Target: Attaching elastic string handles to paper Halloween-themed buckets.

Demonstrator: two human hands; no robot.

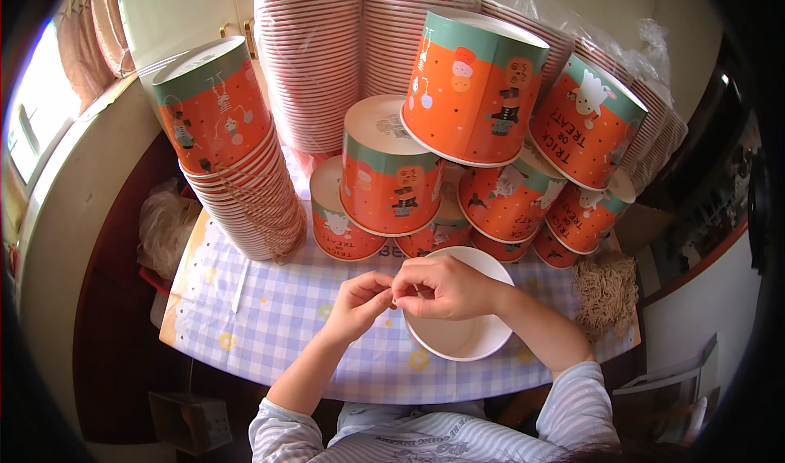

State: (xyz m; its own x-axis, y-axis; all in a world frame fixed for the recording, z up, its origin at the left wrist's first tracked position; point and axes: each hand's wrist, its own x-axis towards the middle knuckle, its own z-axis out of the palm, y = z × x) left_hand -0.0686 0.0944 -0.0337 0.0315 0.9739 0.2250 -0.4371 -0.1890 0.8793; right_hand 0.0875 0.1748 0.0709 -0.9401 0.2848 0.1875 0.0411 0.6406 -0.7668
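Big stacks of paper bowls in clear plastic at the back. Checked tabletop under everything. Tall stack of orange paper tubs on the left. Heap of loose orange tubs in the middle. Bundle of tan string on the right. White tub open side up, under the right hand. Left hand touching it fingertip to fingertip, both pinched tight on something too small to tell.
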